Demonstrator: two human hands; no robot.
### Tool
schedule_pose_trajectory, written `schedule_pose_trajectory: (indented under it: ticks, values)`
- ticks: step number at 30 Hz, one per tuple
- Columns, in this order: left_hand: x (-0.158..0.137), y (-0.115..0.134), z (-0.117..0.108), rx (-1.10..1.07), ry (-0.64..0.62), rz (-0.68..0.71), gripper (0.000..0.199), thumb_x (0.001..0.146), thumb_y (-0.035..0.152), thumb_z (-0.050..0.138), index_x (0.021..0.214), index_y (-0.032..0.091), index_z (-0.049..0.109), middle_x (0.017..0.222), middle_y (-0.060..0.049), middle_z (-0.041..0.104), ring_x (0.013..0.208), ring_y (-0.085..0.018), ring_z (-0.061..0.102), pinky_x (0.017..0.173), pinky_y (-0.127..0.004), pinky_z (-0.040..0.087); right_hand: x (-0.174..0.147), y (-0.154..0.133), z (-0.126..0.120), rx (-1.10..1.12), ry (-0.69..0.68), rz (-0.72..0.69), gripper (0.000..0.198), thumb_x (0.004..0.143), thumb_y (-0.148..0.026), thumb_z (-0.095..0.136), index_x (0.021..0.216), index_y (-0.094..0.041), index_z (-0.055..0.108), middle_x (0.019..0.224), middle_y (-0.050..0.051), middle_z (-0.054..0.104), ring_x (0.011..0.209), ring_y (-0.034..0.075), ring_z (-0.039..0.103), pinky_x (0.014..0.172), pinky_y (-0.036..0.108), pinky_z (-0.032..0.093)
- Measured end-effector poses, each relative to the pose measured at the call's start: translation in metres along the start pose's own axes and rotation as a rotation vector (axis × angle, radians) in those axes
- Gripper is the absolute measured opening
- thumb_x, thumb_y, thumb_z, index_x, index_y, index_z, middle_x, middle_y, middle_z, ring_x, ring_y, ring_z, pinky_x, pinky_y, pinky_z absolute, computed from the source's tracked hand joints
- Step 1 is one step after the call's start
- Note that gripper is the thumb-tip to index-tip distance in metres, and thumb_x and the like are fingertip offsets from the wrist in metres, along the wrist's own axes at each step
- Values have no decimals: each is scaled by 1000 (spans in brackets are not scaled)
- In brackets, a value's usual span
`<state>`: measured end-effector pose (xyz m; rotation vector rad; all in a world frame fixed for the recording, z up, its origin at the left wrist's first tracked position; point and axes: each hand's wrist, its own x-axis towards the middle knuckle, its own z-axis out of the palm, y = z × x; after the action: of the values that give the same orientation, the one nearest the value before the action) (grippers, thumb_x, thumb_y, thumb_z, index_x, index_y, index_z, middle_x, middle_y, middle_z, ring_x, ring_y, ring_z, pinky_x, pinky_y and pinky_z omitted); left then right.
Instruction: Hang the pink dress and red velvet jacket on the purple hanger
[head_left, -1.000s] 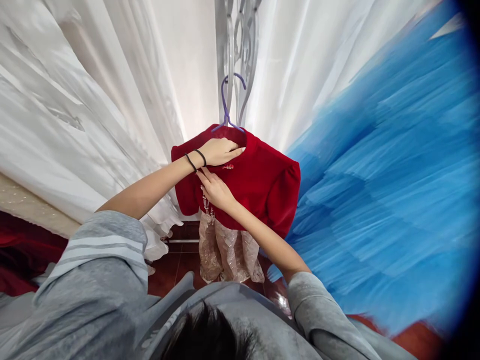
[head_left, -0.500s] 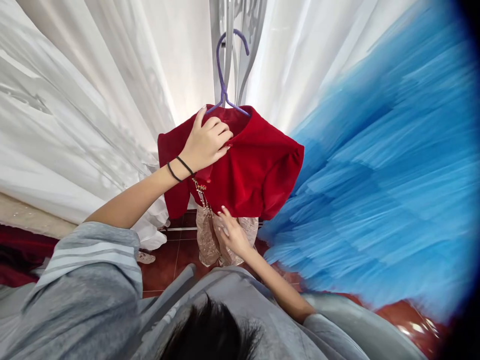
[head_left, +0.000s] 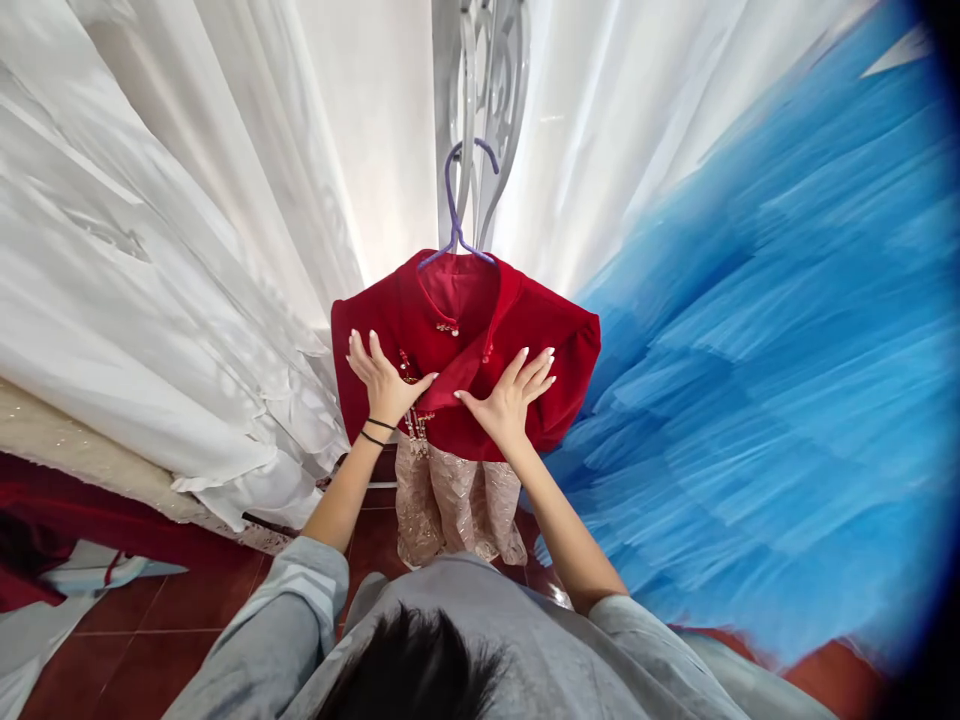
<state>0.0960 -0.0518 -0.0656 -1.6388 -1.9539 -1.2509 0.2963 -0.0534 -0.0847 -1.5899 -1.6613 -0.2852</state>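
A red velvet jacket [head_left: 555, 335] with beaded trim hangs in front of me on a purple hanger [head_left: 454, 205]. Its collar stands open, and one front flap folds over to show the shiny lining. My left hand [head_left: 386, 385] lies against the jacket's left front, fingers spread, beside the dangling beads [head_left: 415, 425]. On the right front is my right hand [head_left: 508, 395], also with fingers apart and thumb pointing inward. Both thumbs are near the folded flap; neither hand grips the cloth. Below the jacket a pale pink sparkly skirt [head_left: 454, 495] hangs down.
White gowns [head_left: 225, 200] hang on the left, and a ruffled blue tulle dress [head_left: 772, 380] fills the right. The hanger's hook is at a white scrolled metal stand [head_left: 466, 90]. Dark red cloth [head_left: 97, 500] lies low on the left, above red floor tiles [head_left: 172, 610].
My left hand has come down from the collar to the jacket's left front. My right hand has risen from the hem onto the right front. The collar is now uncovered.
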Motion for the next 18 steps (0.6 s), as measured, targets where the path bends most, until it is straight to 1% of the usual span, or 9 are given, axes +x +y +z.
schedule_pose_trajectory:
  ticks: [2,5,8,10,12,13,15,17,18]
  values:
    - [-4,2,13,-5,2,-96,123,68,67,75,152,-1,18,156,-38,20,150,-47,16,120,-63,18,11,8,13,-41,67,70,108,77,-63,64,151,4,23,153,46,13,147,53,13,103,79,21]
    - [8,-14,13,-56,23,-125,84,85,52,64,148,4,36,146,-32,42,140,-42,39,117,-56,30,30,34,5,-65,208,163,90,83,-49,57,152,1,26,154,44,16,147,49,18,102,78,25]
    - [29,-46,-11,-104,36,-75,43,94,34,45,129,15,60,123,-21,61,122,-35,56,108,-49,41,52,70,-23,-64,289,166,68,84,-25,43,150,-10,41,152,32,37,143,42,33,105,76,27]
    - [51,-66,-33,-133,142,-50,37,93,29,41,120,18,65,116,-17,63,118,-32,58,106,-46,43,73,96,-43,-25,337,156,64,78,-14,35,139,-15,57,139,23,56,135,36,47,108,71,30]
    - [79,-76,-53,-174,261,-43,36,93,32,40,115,18,65,118,-15,61,119,-29,55,108,-45,40,101,117,-56,61,389,128,64,73,-10,33,128,-15,64,129,18,65,128,31,55,110,63,36]
    - [95,-77,-61,-211,271,-60,37,93,36,39,117,18,62,122,-14,59,122,-28,51,111,-45,36,116,124,-60,128,398,107,64,72,-9,32,126,-13,65,127,17,65,126,29,57,109,58,40]
    - [121,-74,-71,-317,144,-133,48,93,50,35,124,19,54,131,-10,54,132,-26,39,118,-47,25,146,128,-61,330,328,70,61,73,-7,33,126,-10,63,126,18,65,121,25,61,104,47,48]
    - [127,-68,-74,-430,-141,-198,63,87,71,32,125,25,51,128,-3,57,135,-25,33,118,-48,23,166,121,-56,561,140,67,48,82,-7,35,121,-7,62,117,18,68,106,22,66,94,41,55]
    - [119,-66,-73,-480,-320,-214,70,80,81,31,122,30,52,121,-1,62,134,-25,35,115,-49,28,171,114,-54,645,44,64,38,89,-11,38,117,-7,63,111,17,69,98,21,68,88,39,57]
